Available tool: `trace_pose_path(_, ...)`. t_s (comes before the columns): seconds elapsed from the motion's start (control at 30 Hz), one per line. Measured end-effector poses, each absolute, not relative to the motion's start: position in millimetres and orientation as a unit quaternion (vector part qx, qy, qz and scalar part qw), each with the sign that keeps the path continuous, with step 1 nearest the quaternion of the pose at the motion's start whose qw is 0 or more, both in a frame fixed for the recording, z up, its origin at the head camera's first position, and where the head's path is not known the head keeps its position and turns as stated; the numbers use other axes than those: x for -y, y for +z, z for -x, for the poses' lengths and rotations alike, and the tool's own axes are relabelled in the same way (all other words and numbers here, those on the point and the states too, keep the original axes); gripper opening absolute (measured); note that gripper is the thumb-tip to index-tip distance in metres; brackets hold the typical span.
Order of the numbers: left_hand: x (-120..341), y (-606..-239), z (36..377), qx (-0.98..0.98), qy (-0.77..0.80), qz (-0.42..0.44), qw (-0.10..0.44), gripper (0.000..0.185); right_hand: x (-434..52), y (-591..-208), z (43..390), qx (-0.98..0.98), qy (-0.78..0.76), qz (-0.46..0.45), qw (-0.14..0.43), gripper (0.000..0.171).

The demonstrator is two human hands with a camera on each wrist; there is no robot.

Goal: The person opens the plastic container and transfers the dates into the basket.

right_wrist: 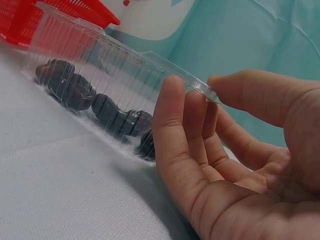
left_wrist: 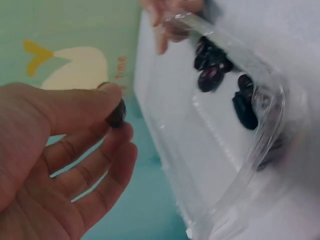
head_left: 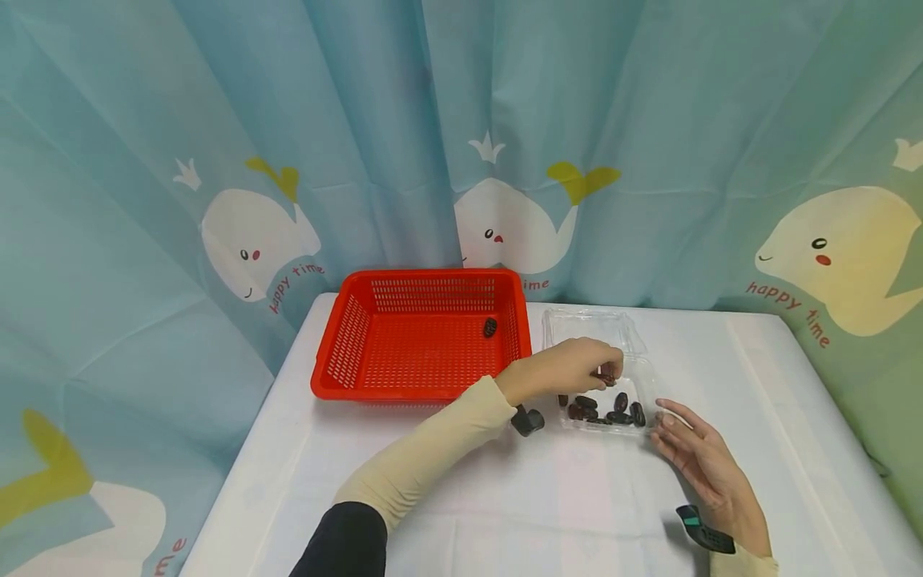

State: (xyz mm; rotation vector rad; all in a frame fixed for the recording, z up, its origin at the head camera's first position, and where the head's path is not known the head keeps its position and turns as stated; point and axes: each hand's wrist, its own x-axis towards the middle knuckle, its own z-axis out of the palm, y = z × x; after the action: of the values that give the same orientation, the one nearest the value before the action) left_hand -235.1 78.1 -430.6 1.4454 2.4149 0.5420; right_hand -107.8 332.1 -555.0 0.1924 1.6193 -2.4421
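A clear plastic box (head_left: 642, 383) with its lid (head_left: 587, 324) folded back holds several dark, wrinkled dates (head_left: 618, 417), most of them along its near side. Over the box, my left hand (head_left: 570, 370) pinches one date (left_wrist: 117, 115) between thumb and fingertips. My right hand (head_left: 703, 465) grips the box's near right corner; in the right wrist view the thumb lies on top of the clear rim (right_wrist: 202, 90) and the fingers are below and against the wall. Through that wall the dates (right_wrist: 80, 92) show in a row.
Left of the box stands a red plastic basket (head_left: 326, 365) with a single date (head_left: 490, 327) at its right side. Both containers sit on a white-covered table (head_left: 519, 513). A blue-green curtain (head_left: 404, 120) with whale prints hangs behind and at the sides.
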Motion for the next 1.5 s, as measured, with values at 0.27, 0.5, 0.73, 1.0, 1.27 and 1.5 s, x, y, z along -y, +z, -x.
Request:
trace_pose_path(0.27, -43.1, -406.3, 236.2, -0.808, 0.275, -0.500, 0.147, 0.011, -331.3, -553.9, 108.6, -0.549, -0.826, -0.084, 0.103, 0.034)
trace_pose_path(0.5, -13.3, -389.4, 235.6, -0.799, 0.336, -0.480, 0.136, 0.013, -331.8, -553.7, 107.4, -0.548, -0.827, -0.078, 0.101, 0.034)
trace_pose_path(0.73, 11.6, -391.3, 237.2, -0.778, 0.441, -0.421, 0.153, 0.015, -331.3, -553.1, 107.5, -0.553, -0.823, -0.082, 0.101, 0.034)
trace_pose_path(1.0, 29.8, -395.5, 238.9, -0.735, 0.560, -0.326, 0.202, 0.022, -330.4, -552.2, 107.6, -0.555, -0.821, -0.086, 0.100, 0.034)
trace_pose_path(1.27, 45.6, -402.8, 249.9, -0.703, 0.637, -0.205, 0.241, 0.030, -330.6, -552.5, 107.6, -0.557, -0.820, -0.082, 0.101, 0.034)
trace_pose_path(1.5, 57.1, -410.6, 264.2, -0.664, 0.693, -0.083, 0.269, 0.030, -331.2, -553.3, 107.4, -0.547, -0.827, -0.084, 0.102, 0.034)
